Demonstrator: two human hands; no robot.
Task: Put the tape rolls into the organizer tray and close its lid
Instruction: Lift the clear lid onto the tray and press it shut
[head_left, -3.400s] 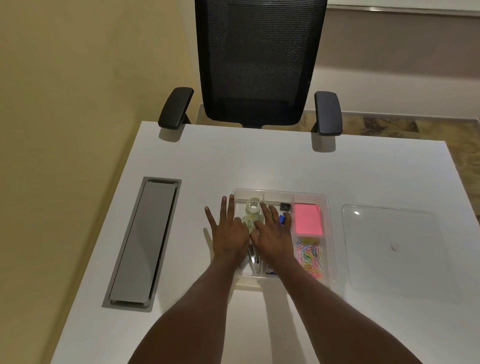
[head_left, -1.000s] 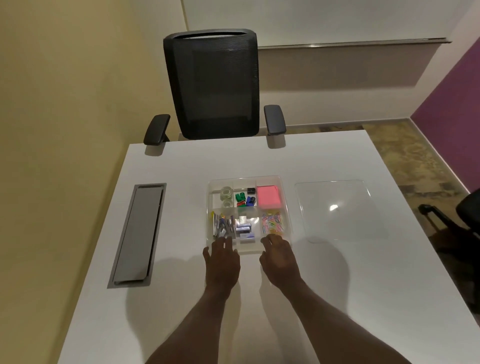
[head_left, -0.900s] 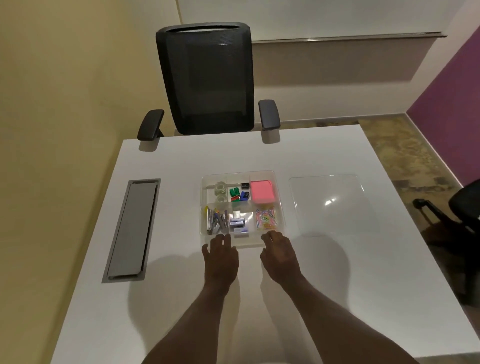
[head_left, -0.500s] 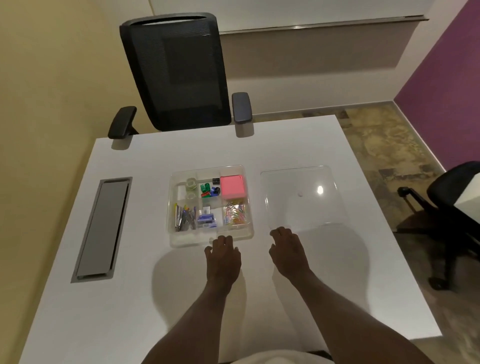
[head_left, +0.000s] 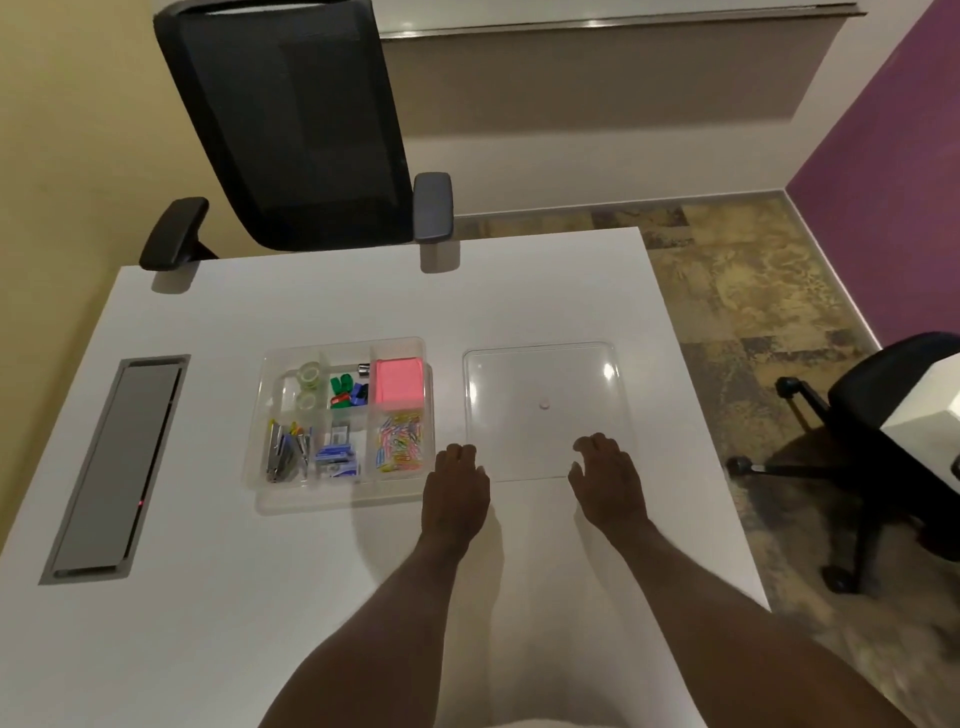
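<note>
On the white desk (head_left: 311, 597), a grey cable hatch (head_left: 117, 465) lies far left; right of it, the open organizer tray (head_left: 340, 499) holds two tape rolls (head_left: 309, 375) in its far-left compartment. Just right lies the clear lid (head_left: 540, 384), unobstructed. The left hand (head_left: 456, 496) and right hand (head_left: 607, 483) rest at its near corners, fingers loosely curled, gripping nothing.

text: none legible | labels: none | numbers: none | signs: none

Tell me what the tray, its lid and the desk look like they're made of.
Organizer tray: clear, glossy, likely plastic; its contents show through the walls. Lid: same clear material, with a bright glare spot and the table visible underneath. Table: smooth matte white, probably laminate, though that can't be confirmed.
</note>
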